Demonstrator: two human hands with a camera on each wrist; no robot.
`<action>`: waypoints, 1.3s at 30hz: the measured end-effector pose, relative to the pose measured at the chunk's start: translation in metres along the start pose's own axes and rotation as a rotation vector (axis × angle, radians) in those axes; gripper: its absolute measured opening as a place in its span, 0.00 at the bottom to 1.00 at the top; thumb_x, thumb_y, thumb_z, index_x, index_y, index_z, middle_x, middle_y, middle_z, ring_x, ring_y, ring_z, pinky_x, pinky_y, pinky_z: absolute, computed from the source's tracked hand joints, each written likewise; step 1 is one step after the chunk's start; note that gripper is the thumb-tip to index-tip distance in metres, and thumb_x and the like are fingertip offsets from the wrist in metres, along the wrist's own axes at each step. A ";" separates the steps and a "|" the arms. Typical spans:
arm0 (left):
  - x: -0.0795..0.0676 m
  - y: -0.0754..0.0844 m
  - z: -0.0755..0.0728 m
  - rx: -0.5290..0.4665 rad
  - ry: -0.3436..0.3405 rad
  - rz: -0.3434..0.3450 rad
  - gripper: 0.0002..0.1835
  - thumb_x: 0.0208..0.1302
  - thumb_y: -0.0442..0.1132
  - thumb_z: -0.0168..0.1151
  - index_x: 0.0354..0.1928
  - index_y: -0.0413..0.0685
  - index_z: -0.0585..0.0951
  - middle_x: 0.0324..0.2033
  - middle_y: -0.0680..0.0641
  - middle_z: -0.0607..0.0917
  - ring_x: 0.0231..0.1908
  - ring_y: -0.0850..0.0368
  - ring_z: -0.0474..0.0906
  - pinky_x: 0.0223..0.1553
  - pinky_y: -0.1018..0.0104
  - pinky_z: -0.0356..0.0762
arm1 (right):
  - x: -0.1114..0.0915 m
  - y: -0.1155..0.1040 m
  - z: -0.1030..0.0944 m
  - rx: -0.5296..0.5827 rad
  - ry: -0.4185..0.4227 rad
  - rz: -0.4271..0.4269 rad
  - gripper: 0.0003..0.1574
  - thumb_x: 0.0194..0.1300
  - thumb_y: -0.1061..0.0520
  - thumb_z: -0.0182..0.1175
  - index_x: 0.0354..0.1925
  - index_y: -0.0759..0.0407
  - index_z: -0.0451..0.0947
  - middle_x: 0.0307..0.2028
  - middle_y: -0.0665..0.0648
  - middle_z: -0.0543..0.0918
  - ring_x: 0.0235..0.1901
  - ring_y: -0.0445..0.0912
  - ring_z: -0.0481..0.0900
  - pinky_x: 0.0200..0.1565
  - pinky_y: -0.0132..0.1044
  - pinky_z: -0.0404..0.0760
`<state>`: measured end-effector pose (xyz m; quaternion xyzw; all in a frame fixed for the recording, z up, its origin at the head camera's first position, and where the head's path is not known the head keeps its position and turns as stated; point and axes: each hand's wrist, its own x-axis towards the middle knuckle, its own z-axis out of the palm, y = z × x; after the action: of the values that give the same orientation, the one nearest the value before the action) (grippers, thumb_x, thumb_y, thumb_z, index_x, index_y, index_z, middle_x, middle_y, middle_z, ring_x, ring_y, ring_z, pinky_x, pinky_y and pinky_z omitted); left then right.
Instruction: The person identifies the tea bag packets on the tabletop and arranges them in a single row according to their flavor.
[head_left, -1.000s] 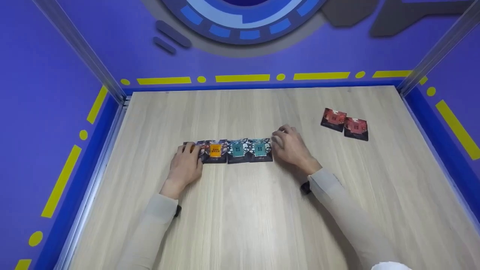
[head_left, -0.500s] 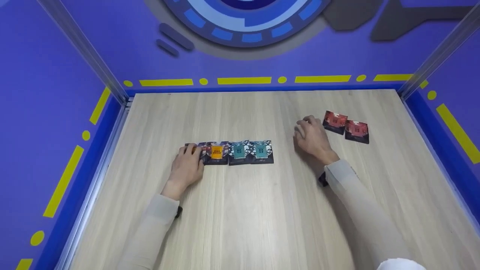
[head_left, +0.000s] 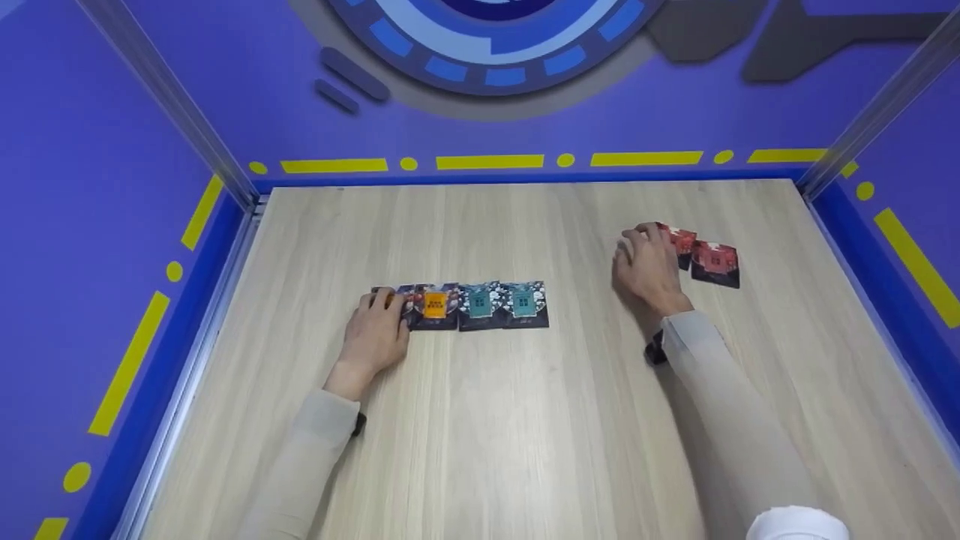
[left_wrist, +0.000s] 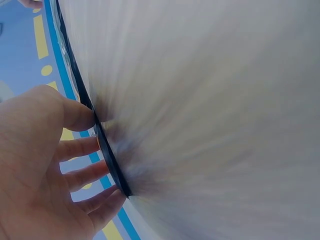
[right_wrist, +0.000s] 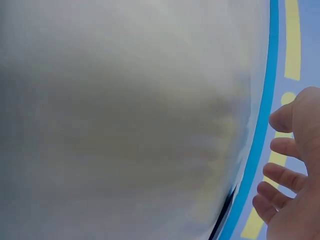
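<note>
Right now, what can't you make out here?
Leftmost card: head view, mostly covered by the left hand.
Left red card: head view, left part behind the right hand.
Marks on the teal cards: head view, too small to read.
Back of the right hand: right wrist view, cut off by the edge.

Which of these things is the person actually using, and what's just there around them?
Seemingly part of the work:
left hand, touching the orange cards
teal cards, beside those
right hand, at the red cards, contact unclear

Seemingly just surroundings:
wooden table
purple-blue walls
black wrist gear
</note>
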<state>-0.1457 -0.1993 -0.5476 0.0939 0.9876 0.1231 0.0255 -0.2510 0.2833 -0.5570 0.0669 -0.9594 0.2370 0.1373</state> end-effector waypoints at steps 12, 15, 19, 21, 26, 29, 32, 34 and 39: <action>0.001 0.002 0.001 -0.006 -0.003 0.006 0.29 0.79 0.43 0.54 0.76 0.39 0.71 0.74 0.33 0.70 0.73 0.30 0.66 0.74 0.36 0.68 | 0.000 0.035 -0.018 -0.008 -0.068 0.138 0.29 0.77 0.58 0.52 0.69 0.74 0.73 0.71 0.77 0.68 0.71 0.74 0.64 0.72 0.72 0.61; 0.000 0.002 0.002 0.000 -0.005 0.007 0.30 0.78 0.43 0.54 0.76 0.38 0.71 0.74 0.33 0.70 0.73 0.29 0.66 0.74 0.36 0.68 | -0.001 0.041 -0.021 -0.020 -0.086 0.166 0.29 0.77 0.58 0.51 0.69 0.74 0.73 0.71 0.78 0.67 0.71 0.75 0.64 0.72 0.72 0.61; 0.000 0.002 0.002 -0.003 0.001 -0.002 0.29 0.78 0.43 0.54 0.76 0.39 0.71 0.74 0.33 0.70 0.73 0.30 0.66 0.74 0.37 0.70 | -0.001 0.045 -0.023 -0.041 -0.104 0.181 0.30 0.76 0.58 0.50 0.70 0.72 0.73 0.72 0.78 0.66 0.71 0.75 0.64 0.73 0.71 0.60; -0.001 0.002 0.003 -0.005 0.008 -0.004 0.29 0.78 0.43 0.54 0.76 0.39 0.72 0.73 0.34 0.71 0.73 0.30 0.67 0.73 0.37 0.71 | -0.001 0.047 -0.024 -0.062 -0.113 0.177 0.31 0.76 0.58 0.50 0.71 0.71 0.72 0.72 0.79 0.66 0.70 0.76 0.64 0.73 0.71 0.61; 0.000 0.001 0.003 -0.011 0.018 -0.003 0.28 0.78 0.42 0.54 0.75 0.40 0.72 0.73 0.34 0.71 0.72 0.30 0.67 0.72 0.37 0.72 | -0.001 0.047 -0.024 -0.081 -0.139 0.165 0.31 0.76 0.58 0.49 0.71 0.72 0.72 0.70 0.80 0.68 0.68 0.76 0.66 0.70 0.72 0.64; 0.000 0.000 0.003 -0.012 0.018 -0.002 0.28 0.78 0.43 0.54 0.75 0.40 0.72 0.73 0.34 0.71 0.72 0.30 0.67 0.72 0.36 0.72 | -0.002 0.046 -0.024 -0.074 -0.144 0.168 0.30 0.76 0.59 0.48 0.70 0.72 0.72 0.69 0.81 0.68 0.68 0.75 0.67 0.70 0.73 0.66; 0.001 0.001 0.002 -0.015 0.012 -0.003 0.28 0.78 0.43 0.54 0.76 0.40 0.72 0.74 0.34 0.71 0.73 0.30 0.67 0.73 0.37 0.71 | -0.001 0.045 -0.024 -0.080 -0.149 0.169 0.29 0.77 0.59 0.48 0.70 0.71 0.72 0.69 0.81 0.68 0.69 0.75 0.67 0.70 0.72 0.66; 0.001 0.001 0.002 -0.013 0.005 -0.005 0.29 0.79 0.43 0.53 0.76 0.40 0.72 0.74 0.34 0.70 0.73 0.30 0.66 0.73 0.37 0.70 | 0.000 0.045 -0.024 -0.094 -0.162 0.167 0.29 0.77 0.60 0.48 0.70 0.71 0.72 0.69 0.81 0.68 0.69 0.75 0.67 0.70 0.73 0.67; 0.001 -0.001 0.001 0.001 -0.004 -0.006 0.29 0.78 0.44 0.53 0.76 0.39 0.71 0.74 0.33 0.70 0.73 0.29 0.66 0.73 0.36 0.70 | 0.004 0.042 -0.024 -0.125 -0.223 0.151 0.30 0.77 0.59 0.48 0.70 0.72 0.72 0.68 0.80 0.68 0.69 0.75 0.67 0.69 0.73 0.68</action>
<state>-0.1468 -0.1993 -0.5491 0.0914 0.9879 0.1221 0.0279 -0.2575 0.3315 -0.5536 0.0120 -0.9839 0.1777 0.0154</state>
